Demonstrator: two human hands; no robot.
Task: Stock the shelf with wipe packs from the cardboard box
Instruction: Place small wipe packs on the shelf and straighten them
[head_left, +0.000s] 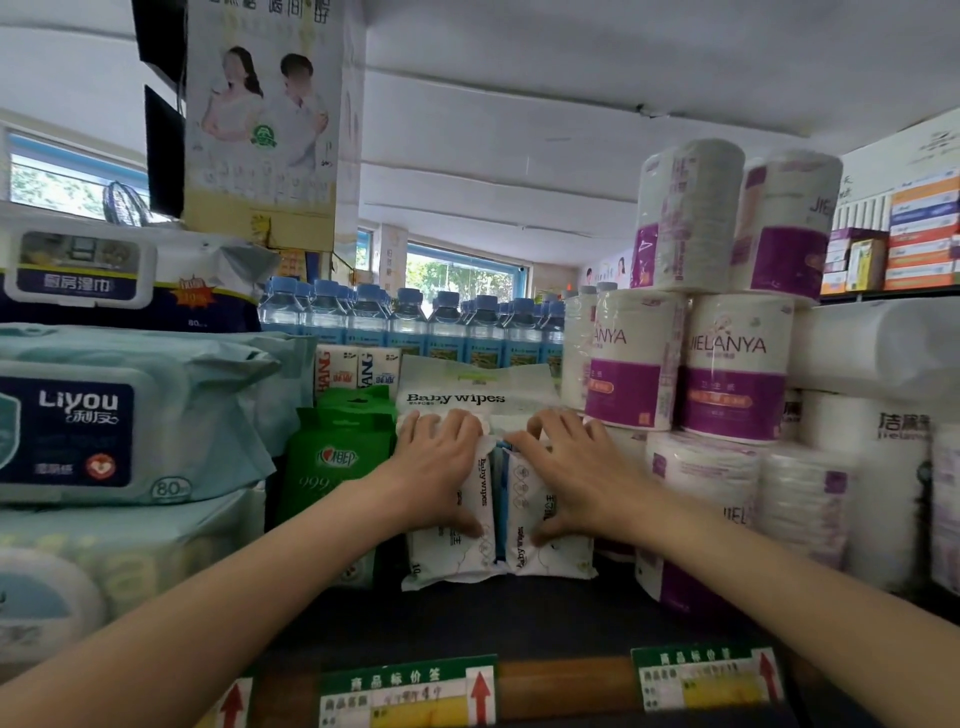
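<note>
Both hands on upright white soft-plastic baby wipe packs mid dark shelf, back from front edge. Left hand (439, 462) curled over left wipe pack (457, 525), right hand (576, 473) over right wipe pack (545, 530), thumbs low on fronts, likely squaring them under flat white wipe pack (467, 389). Cardboard box not visible.

- Baby wipe packs (519, 540): white, slightly glossy plastic film.
- Toilet rolls (732, 364): shiny clear plastic wrap.
- Shelf (519, 618): dark, matt.
- Price labels (410, 691): paper.
</note>
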